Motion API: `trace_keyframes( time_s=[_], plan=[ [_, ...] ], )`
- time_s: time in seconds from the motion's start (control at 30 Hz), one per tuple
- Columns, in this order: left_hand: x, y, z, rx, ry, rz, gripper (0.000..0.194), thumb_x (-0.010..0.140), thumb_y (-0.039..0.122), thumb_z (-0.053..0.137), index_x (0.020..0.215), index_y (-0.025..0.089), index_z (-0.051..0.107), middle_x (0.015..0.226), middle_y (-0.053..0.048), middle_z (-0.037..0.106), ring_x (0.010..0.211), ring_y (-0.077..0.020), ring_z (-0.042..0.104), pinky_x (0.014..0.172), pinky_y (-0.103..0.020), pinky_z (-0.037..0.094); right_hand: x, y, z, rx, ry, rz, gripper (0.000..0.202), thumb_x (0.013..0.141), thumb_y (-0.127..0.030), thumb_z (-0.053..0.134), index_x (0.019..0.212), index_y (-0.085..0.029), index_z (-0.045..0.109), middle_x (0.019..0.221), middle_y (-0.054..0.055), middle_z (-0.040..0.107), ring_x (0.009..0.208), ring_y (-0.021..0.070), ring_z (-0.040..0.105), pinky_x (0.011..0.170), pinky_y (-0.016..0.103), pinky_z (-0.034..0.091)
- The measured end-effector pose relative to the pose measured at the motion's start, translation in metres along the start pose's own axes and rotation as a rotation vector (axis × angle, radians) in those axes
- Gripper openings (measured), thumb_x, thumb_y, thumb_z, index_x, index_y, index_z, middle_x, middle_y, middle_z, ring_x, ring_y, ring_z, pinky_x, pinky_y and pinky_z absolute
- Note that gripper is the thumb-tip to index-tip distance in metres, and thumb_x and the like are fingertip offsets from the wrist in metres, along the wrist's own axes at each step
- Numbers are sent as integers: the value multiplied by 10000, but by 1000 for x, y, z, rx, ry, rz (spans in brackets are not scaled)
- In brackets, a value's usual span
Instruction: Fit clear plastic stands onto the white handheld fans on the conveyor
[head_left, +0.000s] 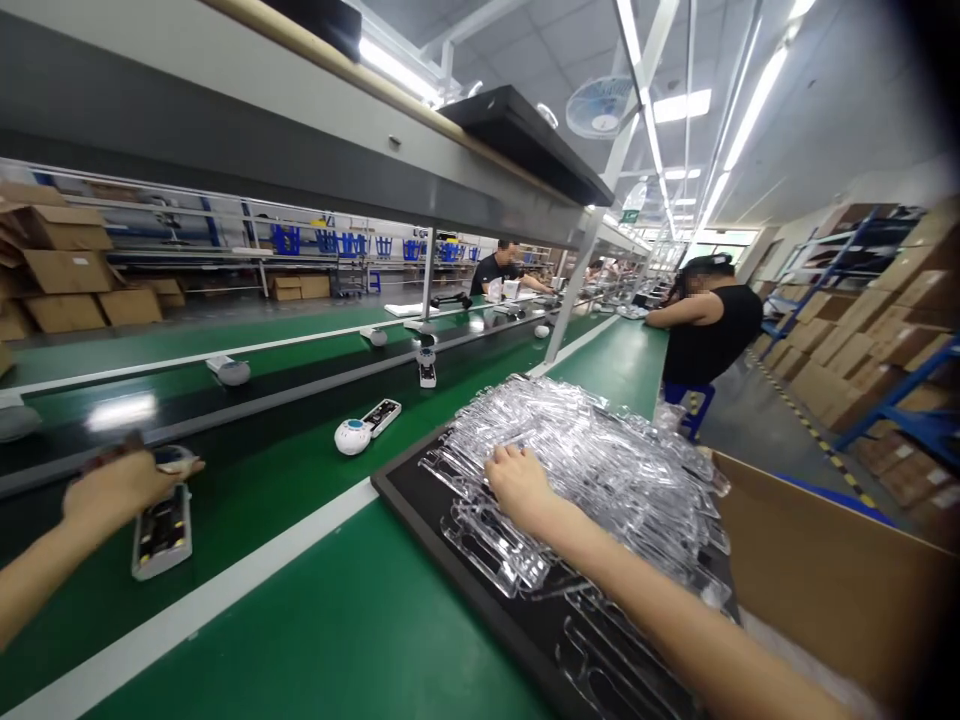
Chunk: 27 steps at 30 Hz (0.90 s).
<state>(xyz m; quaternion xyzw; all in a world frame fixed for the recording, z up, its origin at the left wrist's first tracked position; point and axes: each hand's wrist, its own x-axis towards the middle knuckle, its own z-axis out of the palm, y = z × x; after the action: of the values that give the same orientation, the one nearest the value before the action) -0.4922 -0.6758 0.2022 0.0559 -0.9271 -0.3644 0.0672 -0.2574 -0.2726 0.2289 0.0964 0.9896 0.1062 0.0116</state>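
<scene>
At the left, my left hand point(116, 490) is at the round head of a white device point(163, 540) whose long open body shows dark inner parts. Its fingers are bent over that head and blurred. My right hand point(519, 484) rests on a big heap of clear plastic pieces point(592, 440), fingers curled down into them; what they grip is too small to tell. The heap lies on a black tray point(450, 560). Another white device point(352, 436) with an open body lies on the green surface between my hands, and a smaller one point(427, 368) is farther back.
A cardboard box point(832, 570) stands right of the tray. A metal post point(574, 300) rises behind the heap, under a long overhead beam point(300, 150). One person point(712, 320) sits at the right side, another point(499, 268) across the line. More white devices point(229, 371) lie on the dark belt.
</scene>
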Motion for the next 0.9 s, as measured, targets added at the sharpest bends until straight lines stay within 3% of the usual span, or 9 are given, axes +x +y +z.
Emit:
trace_keyframes(
  time_s=[0.1, 0.2, 0.27, 0.33, 0.4, 0.5, 0.63, 0.8, 0.9],
  plan=[
    [-18, 39, 27, 167, 15, 169, 725, 532, 733, 635, 1012, 193, 575, 596, -56, 552, 932, -489, 600, 743, -562, 464, 5, 0, 6, -42, -34, -38, 234, 801, -31, 506, 928, -99, 691, 974, 177, 677, 950, 270, 611, 840, 381, 391],
    [-37, 83, 83, 47, -353, 13, 862, 622, 735, 562, 1233, 129, 506, 715, -131, 656, 685, -371, 667, 557, -413, 503, -1, -2, 3, -70, -16, -63, 289, 807, 1, 452, 947, -105, 682, 938, 164, 674, 935, 268, 615, 814, 374, 409],
    [-45, 103, 120, -57, -494, -59, 810, 651, 695, 569, 1191, 93, 521, 768, -160, 673, 580, -305, 659, 480, -358, 495, -7, -1, -3, -60, 34, -50, 363, 819, 15, 405, 1029, -122, 668, 989, 163, 652, 981, 276, 594, 774, 350, 422],
    [-51, 111, 144, -108, -500, -51, 737, 659, 628, 612, 1139, 76, 524, 831, -180, 676, 592, -274, 661, 471, -326, 497, -14, 3, -11, 36, 79, -6, 480, 834, 17, 359, 1210, -161, 598, 1051, 149, 628, 966, 256, 594, 714, 318, 432],
    [-57, 112, 150, -121, -428, 2, 708, 652, 542, 663, 1165, 88, 483, 979, -203, 659, 721, -281, 675, 529, -319, 513, -20, 6, -18, 254, 73, 49, 548, 885, -33, 306, 1386, -210, 442, 1049, 121, 637, 866, 220, 618, 677, 309, 447],
    [-67, 108, 131, -142, -266, 230, 658, 652, 443, 696, 1200, 174, 448, 1149, -157, 606, 957, -305, 630, 719, -357, 510, -27, 4, -32, 674, -12, 35, 473, 983, -316, 274, 1440, -235, 365, 1116, 101, 650, 938, 226, 623, 789, 358, 478],
    [-85, 110, 83, -500, -64, 458, 625, 599, 477, 749, 1112, 217, 504, 1042, -66, 615, 929, -255, 605, 765, -347, 486, -27, -20, -52, 993, -65, -122, 551, 959, -529, 269, 1408, -249, 423, 1377, 85, 497, 1251, 239, 451, 1012, 395, 379],
    [-118, 118, 37, -1267, -94, 87, 591, 582, 462, 773, 1049, 200, 524, 905, -21, 610, 757, -190, 624, 661, -319, 523, -14, -81, -60, 1014, 78, -238, 498, 885, -391, 507, 1340, -187, 497, 1106, 92, 546, 987, 208, 545, 917, 372, 448],
    [-138, 119, 20, -1485, -166, -18, 505, 598, 453, 773, 965, 197, 537, 828, -9, 632, 752, -210, 646, 707, -383, 556, -14, -123, -56, 976, 230, -247, 547, 855, -366, 567, 1362, -180, 477, 1026, 79, 517, 993, 224, 520, 913, 384, 456]
  ],
)
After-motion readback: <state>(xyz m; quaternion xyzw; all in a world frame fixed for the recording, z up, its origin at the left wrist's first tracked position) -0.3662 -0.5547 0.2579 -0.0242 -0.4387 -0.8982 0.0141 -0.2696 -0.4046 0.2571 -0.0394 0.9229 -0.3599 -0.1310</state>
